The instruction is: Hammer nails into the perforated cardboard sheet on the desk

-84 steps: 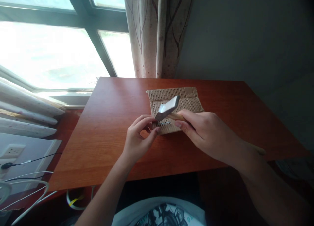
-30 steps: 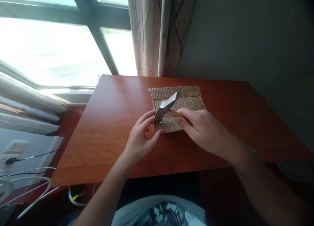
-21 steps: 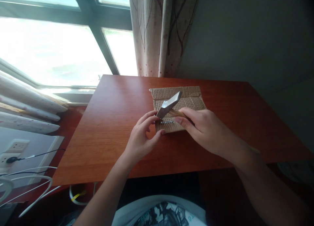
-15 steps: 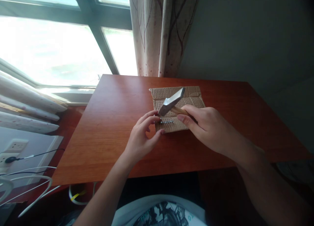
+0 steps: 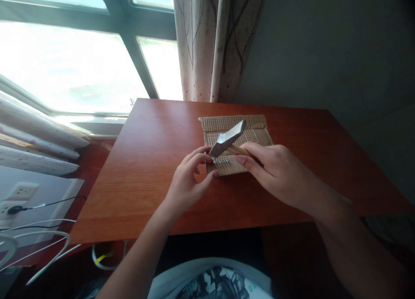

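Note:
My right hand is wrapped around the wooden handle of a hammer. Its metal head is tilted, the lower end close by the fingertips of my left hand. That left hand rests at the left edge of a piece of cardboard full of small holes, thumb and fingers apart, nothing seen between them. A short row of small shiny metal pieces, perhaps nail or screw heads, stands in the cardboard beside these fingers. The hammer covers part of the cardboard's middle.
The cardboard lies on a reddish-brown wooden table. Behind the table hang a curtain and a bright window. At lower left are a wall socket with a black plug and several white cables.
The hammer head has dropped slightly, with my right hand moving a little with it. My left hand stays in place at the cardboard's edge.

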The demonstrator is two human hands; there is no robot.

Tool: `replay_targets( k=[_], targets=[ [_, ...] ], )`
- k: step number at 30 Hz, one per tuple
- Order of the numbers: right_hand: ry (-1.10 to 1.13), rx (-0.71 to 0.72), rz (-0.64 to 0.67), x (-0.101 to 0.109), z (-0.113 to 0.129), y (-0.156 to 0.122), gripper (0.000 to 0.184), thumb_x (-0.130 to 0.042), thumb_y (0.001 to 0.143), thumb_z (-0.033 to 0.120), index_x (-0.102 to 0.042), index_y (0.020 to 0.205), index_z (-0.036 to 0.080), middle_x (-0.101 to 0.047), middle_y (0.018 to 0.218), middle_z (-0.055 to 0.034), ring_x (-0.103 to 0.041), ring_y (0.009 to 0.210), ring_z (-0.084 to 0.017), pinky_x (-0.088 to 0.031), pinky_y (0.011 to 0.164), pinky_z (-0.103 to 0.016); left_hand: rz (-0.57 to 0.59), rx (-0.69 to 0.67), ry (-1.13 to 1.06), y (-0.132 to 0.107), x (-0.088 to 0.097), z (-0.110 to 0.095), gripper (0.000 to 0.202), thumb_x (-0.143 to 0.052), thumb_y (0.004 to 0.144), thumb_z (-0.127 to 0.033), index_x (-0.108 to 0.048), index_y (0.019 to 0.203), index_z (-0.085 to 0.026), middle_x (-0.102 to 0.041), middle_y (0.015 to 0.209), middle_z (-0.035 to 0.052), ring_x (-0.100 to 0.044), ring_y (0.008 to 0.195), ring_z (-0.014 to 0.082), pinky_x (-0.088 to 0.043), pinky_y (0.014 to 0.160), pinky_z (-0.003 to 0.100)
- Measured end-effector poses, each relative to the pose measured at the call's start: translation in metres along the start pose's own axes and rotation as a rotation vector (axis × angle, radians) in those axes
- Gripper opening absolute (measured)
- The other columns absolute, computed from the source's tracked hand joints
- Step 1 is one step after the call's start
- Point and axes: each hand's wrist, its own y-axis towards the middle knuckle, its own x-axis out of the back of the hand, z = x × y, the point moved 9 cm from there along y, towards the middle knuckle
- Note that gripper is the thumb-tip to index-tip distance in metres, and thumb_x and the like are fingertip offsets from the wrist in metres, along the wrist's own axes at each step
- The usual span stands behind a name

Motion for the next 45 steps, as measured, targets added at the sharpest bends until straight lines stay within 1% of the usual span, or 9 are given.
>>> replay_targets(
  k=[7,13,19,25,29,31,37,42,45],
  targets=[
    [-0.056,0.002,0.068,-0.011,0.003,0.002,0.026,-0.043,0.103,0.040,-0.056,0.087,0.024,-0.065,0.075,0.0000,-0.061,0.069,-0.018,-0.031,0.064,-0.030,0.012,-0.004,0.002,0.002,0.000,-0.002,0.016,-0.069,0.085,-0.021,-0.064,0.100,-0.021,-0.066,0.130,0.0072,-0.063,0.101,0.0184,-0.050,0.070,0.026],
    [-0.035,-0.001,0.020,-0.005,0.001,0.002,0.029,-0.042,0.103,0.042,-0.053,0.084,0.024,-0.061,0.070,0.0012,-0.058,0.064,-0.017,-0.030,0.062,-0.029,0.006,0.003,-0.017,0.001,0.000,0.000,0.015,-0.070,0.085,-0.023,-0.063,0.097,-0.020,-0.064,0.132,0.0083,-0.063,0.098,0.0180,-0.051,0.070,0.026],
    [-0.063,0.013,0.090,-0.015,0.002,0.002,0.026,-0.043,0.103,0.038,-0.051,0.083,0.024,-0.064,0.074,0.0006,-0.060,0.068,-0.017,-0.030,0.063,-0.029,0.011,-0.006,-0.015,0.002,-0.001,-0.001,0.015,-0.069,0.085,-0.020,-0.065,0.099,-0.021,-0.065,0.133,0.0072,-0.063,0.105,0.0198,-0.051,0.070,0.026],
    [-0.025,0.008,0.041,-0.012,0.001,0.002,0.025,-0.044,0.103,0.038,-0.053,0.084,0.024,-0.063,0.072,0.0011,-0.058,0.065,-0.017,-0.031,0.062,-0.028,0.008,0.001,-0.017,0.001,-0.001,0.001,0.017,-0.070,0.085,-0.022,-0.065,0.100,-0.021,-0.064,0.133,0.0082,-0.064,0.102,0.0195,-0.052,0.070,0.027],
    [-0.079,0.010,0.073,-0.017,0.000,0.002,0.025,-0.043,0.103,0.038,-0.053,0.085,0.024,-0.066,0.075,-0.0006,-0.062,0.070,-0.019,-0.032,0.064,-0.029,0.013,-0.005,-0.025,0.002,-0.001,-0.001,0.015,-0.070,0.084,-0.020,-0.065,0.099,-0.021,-0.064,0.134,0.0069,-0.063,0.108,0.0206,-0.051,0.070,0.026],
    [-0.075,0.013,0.072,-0.016,0.000,0.002,0.025,-0.043,0.103,0.038,-0.053,0.086,0.023,-0.066,0.076,-0.0008,-0.063,0.071,-0.019,-0.033,0.065,-0.029,0.013,-0.010,-0.029,0.002,-0.001,-0.002,0.015,-0.070,0.084,-0.019,-0.065,0.098,-0.022,-0.064,0.135,0.0064,-0.063,0.108,0.0201,-0.051,0.070,0.026],
    [-0.027,0.009,-0.001,-0.008,-0.001,-0.001,0.026,-0.043,0.104,0.039,-0.056,0.088,0.024,-0.064,0.073,0.0007,-0.060,0.066,-0.017,-0.034,0.063,-0.028,-0.001,-0.008,-0.024,0.002,0.000,-0.001,0.017,-0.070,0.084,-0.021,-0.063,0.099,-0.021,-0.063,0.135,0.0080,-0.064,0.102,0.0190,-0.052,0.070,0.026],
    [-0.062,0.018,0.077,-0.019,0.000,0.000,0.025,-0.044,0.103,0.039,-0.060,0.092,0.023,-0.071,0.083,-0.0030,-0.067,0.079,-0.021,-0.040,0.070,-0.030,0.001,0.002,-0.021,0.002,-0.001,0.001,0.016,-0.070,0.084,-0.021,-0.063,0.099,-0.021,-0.062,0.137,0.0080,-0.065,0.100,0.0190,-0.052,0.068,0.027],
    [-0.012,0.020,0.049,-0.013,0.001,-0.001,0.025,-0.045,0.103,0.038,-0.062,0.095,0.023,-0.072,0.084,-0.0029,-0.067,0.079,-0.021,-0.041,0.072,-0.030,0.001,-0.003,-0.019,0.001,0.000,0.001,0.016,-0.070,0.084,-0.022,-0.063,0.099,-0.022,-0.063,0.137,0.0087,-0.065,0.100,0.0196,-0.053,0.069,0.028]
  ],
)
